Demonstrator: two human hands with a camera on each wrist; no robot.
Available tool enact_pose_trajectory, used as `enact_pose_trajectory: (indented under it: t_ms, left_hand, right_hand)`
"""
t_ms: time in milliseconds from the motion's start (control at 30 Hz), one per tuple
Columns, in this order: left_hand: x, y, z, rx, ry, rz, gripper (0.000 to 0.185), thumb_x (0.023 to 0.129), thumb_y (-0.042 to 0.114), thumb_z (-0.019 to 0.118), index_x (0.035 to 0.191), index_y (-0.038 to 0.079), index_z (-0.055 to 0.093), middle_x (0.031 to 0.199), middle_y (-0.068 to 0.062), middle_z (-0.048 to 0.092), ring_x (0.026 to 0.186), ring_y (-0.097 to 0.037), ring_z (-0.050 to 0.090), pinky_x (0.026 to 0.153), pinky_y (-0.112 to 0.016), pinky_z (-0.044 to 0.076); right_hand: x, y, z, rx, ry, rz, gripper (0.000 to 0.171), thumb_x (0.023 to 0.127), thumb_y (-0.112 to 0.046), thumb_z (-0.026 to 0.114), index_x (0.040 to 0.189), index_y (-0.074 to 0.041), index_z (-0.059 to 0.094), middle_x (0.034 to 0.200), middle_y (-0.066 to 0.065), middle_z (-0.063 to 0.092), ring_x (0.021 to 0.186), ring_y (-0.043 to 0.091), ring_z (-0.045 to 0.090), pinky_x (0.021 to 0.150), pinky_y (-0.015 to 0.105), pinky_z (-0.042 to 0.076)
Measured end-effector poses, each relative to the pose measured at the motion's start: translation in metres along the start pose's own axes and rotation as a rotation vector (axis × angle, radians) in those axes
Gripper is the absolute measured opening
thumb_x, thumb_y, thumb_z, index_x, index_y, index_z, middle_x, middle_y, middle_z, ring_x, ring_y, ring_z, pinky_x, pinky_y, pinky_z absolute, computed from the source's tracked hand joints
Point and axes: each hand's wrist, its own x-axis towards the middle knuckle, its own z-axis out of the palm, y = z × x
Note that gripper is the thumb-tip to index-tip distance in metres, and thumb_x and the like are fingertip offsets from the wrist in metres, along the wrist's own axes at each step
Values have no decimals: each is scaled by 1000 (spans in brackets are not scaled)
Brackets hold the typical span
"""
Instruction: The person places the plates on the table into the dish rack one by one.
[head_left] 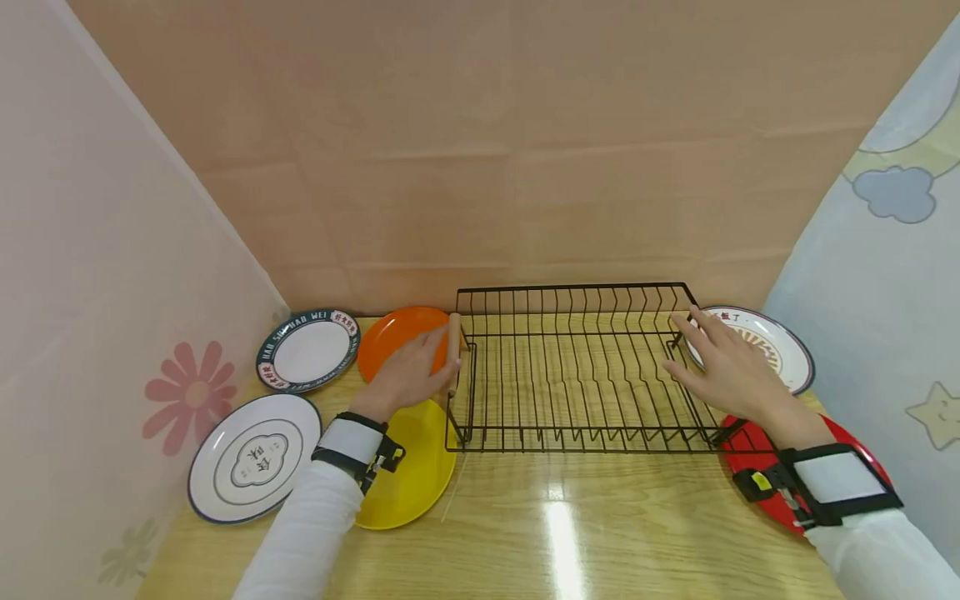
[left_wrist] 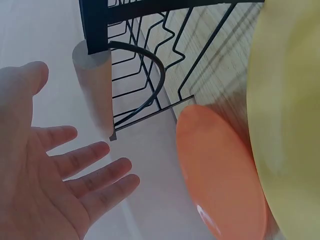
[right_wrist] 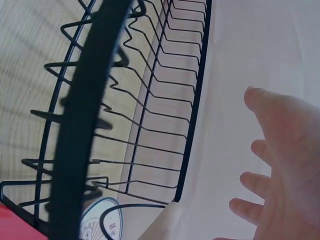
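Both hands are spread with straight fingers and grip nothing. Left hand point(head_left: 411, 372) lies beside the wooden handle point(head_left: 453, 352) at the left end of the one black wire dish rack point(head_left: 577, 371); whether it touches the handle cannot be told from the head view, and the left wrist view shows the palm point(left_wrist: 47, 175) apart from it. Right hand point(head_left: 723, 367) hovers at the rack's right end, fingers extended. Rack stands mid-table point(head_left: 570, 533), holding no dishes. Six plates lie flat around it: on the left, one orange plate point(head_left: 393, 337), one yellow plate point(head_left: 408, 479), one dark-rimmed plate point(head_left: 309, 350), one white plate point(head_left: 253, 457); on the right, one patterned plate point(head_left: 772, 346) and one red plate point(head_left: 750, 458).
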Motion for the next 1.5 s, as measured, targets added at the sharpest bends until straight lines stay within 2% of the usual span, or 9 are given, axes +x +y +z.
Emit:
enact_pose_trajectory:
  t_ms: [200, 400, 633, 767, 900, 1133, 1367, 1500]
  left_hand:
    - [2, 2, 3, -35, -6, -6, 71, 93, 54, 38, 147, 10, 24, 145, -16, 33, 131, -34, 35, 105, -48, 32]
    - [4, 3, 7, -42, 5, 0, 68, 92, 49, 46, 144, 8, 31, 142, -17, 39, 127, -32, 40, 102, -46, 37]
    - [5, 2, 7, -43, 42, 18, 66, 89, 43, 55, 141, 6, 37, 133, -17, 47, 112, -30, 51, 92, -42, 46]
    - [5, 2, 8, -63, 44, 12, 67, 87, 40, 60, 140, 6, 38, 130, -16, 48, 103, -27, 55, 87, -40, 48]
    - [6, 4, 8, -111, 37, -6, 68, 86, 37, 62, 140, 5, 38, 131, -17, 47, 101, -26, 55, 85, -39, 49]
    - [6, 9, 7, -135, 22, -13, 66, 86, 33, 64, 139, 2, 39, 130, -19, 48, 91, -23, 55, 74, -32, 49]
    - [8, 13, 7, -207, 18, -74, 66, 83, 26, 68, 138, 2, 41, 131, -20, 47, 80, -19, 55, 64, -27, 49]
    - [10, 15, 8, -260, 26, -110, 67, 81, 23, 70, 137, 1, 41, 126, -19, 51, 70, -17, 55, 55, -24, 48]
  right_hand:
    - [-8, 7, -1, 15, 8, 21, 72, 85, -35, 62, 142, -3, 31, 139, 30, 33, 116, 53, 37, 82, 69, 34]
    - [-15, 17, -2, 40, 40, 19, 74, 82, -28, 67, 143, -5, 31, 135, 32, 37, 113, 53, 39, 83, 66, 34]
    - [-23, 26, -3, 38, 72, 25, 81, 77, -24, 72, 145, -12, 30, 133, 31, 39, 113, 50, 40, 82, 64, 36]
    - [-28, 33, -2, 65, 120, 11, 74, 78, -24, 71, 140, -4, 36, 129, 33, 41, 111, 51, 41, 86, 63, 33]
    - [-33, 41, 0, 90, 170, 7, 65, 79, -21, 69, 132, 5, 42, 125, 37, 43, 107, 54, 41, 85, 63, 32]
    - [-46, 57, -5, 151, 161, 135, 61, 84, -20, 64, 134, 5, 40, 128, 36, 39, 110, 55, 37, 89, 66, 29]
    - [-57, 72, -6, 153, 160, 167, 58, 84, -16, 64, 130, 10, 41, 122, 38, 41, 106, 55, 38, 88, 67, 28]
    - [-62, 77, -3, 127, 154, 179, 58, 84, -17, 64, 129, 10, 41, 119, 39, 42, 105, 54, 38, 86, 66, 30]
